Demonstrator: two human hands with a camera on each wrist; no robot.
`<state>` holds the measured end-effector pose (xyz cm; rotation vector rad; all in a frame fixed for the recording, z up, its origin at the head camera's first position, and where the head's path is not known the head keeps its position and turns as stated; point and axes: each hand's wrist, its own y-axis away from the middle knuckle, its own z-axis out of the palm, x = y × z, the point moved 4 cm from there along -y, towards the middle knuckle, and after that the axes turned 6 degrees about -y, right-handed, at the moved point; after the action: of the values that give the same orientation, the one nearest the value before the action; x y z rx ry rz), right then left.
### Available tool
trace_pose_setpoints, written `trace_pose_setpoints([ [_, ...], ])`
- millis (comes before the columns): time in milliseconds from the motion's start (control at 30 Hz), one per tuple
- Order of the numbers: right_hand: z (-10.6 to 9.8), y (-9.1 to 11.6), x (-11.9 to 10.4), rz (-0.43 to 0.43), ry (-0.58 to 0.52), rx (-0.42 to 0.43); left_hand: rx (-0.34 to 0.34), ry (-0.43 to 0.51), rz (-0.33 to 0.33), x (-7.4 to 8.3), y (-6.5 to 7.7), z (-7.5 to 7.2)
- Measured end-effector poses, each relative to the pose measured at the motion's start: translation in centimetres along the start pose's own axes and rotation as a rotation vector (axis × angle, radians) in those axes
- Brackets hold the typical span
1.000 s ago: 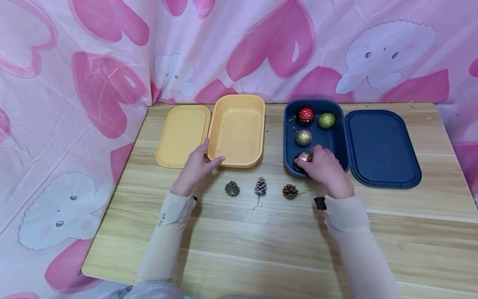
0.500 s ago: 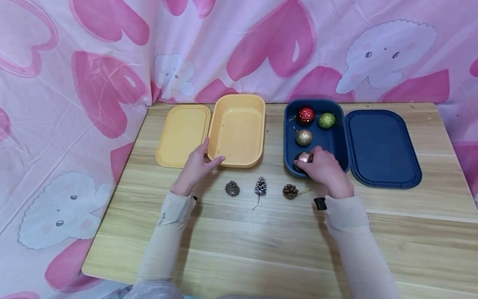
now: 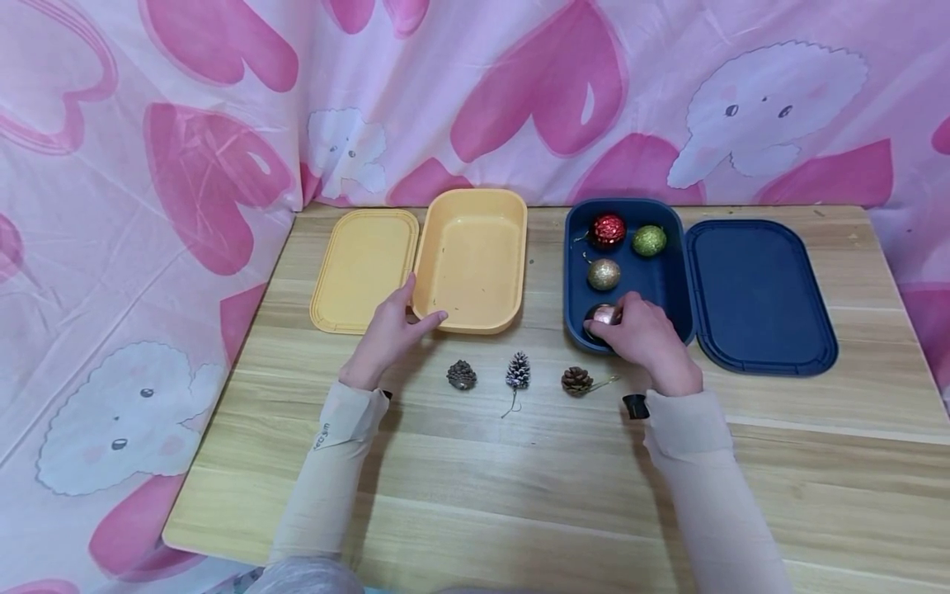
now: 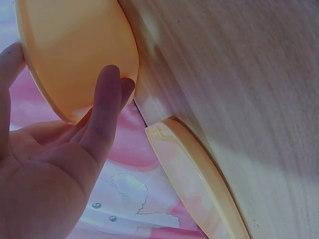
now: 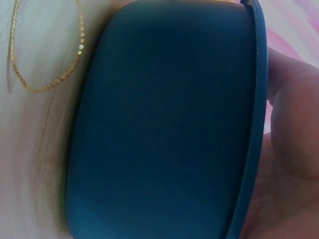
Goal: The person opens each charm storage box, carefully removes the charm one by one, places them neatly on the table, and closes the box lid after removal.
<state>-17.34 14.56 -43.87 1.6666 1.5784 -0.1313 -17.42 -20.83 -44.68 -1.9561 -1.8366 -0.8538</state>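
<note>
My left hand (image 3: 385, 336) rests against the near left corner of the yellow box (image 3: 472, 310), thumb along its front and fingers along its left side. In the left wrist view, the straight fingers (image 4: 104, 102) lie against the box's outer wall. My right hand (image 3: 653, 338) reaches into the navy box (image 3: 677, 285) and holds a shiny rose-gold bauble (image 3: 603, 314) near the front. Behind that bauble lie a gold glitter bauble (image 3: 604, 274), a red one (image 3: 607, 231) and a green one (image 3: 649, 241). The navy wall (image 5: 164, 119) hides the bauble in the right wrist view.
Three pine cones lie in front of the boxes: a dark one (image 3: 462, 374), a white-tipped one (image 3: 518, 372) and a brown one (image 3: 576, 380) with a gold cord. The yellow lid (image 3: 365, 271) lies left, the navy lid (image 3: 760, 295) right. A pink curtain (image 3: 416, 99) hangs behind the table.
My right hand has lowered very slightly with its hold on the rose-gold bauble. My left hand and both boxes stay where they were.
</note>
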Motion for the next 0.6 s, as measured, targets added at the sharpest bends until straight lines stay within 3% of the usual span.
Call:
trace_pose_setpoints([
  [400,-0.12,0.25,0.14,-0.009,-0.027,0.04,0.006,-0.014,0.001,0.4,0.07,-0.13],
  [600,-0.23,0.48,0.24,-0.028,-0.064,0.083,0.032,-0.095,-0.006,0.68,0.29,-0.26],
])
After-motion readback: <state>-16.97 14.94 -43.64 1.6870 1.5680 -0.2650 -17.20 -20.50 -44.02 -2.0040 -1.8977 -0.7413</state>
